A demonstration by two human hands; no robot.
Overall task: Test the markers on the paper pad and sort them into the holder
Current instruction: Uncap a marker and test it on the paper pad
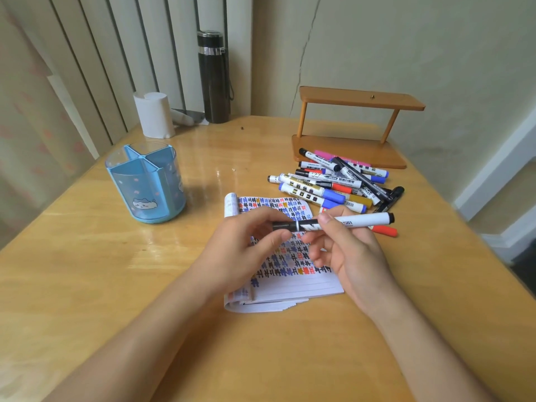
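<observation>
A white marker with a black cap lies level above the paper pad. My right hand pinches its white barrel near the middle. My left hand grips the black cap end. The pad's open page is covered with rows of black, blue, red and orange test marks. A pile of several markers with blue, black, red and gold ends lies behind the pad to the right. The blue see-through holder, split into compartments, stands at the left with nothing visible in it.
A wooden two-level rack stands behind the marker pile. A black flask and a white paper roll stand at the table's far edge. A red-capped marker lies just past my right hand.
</observation>
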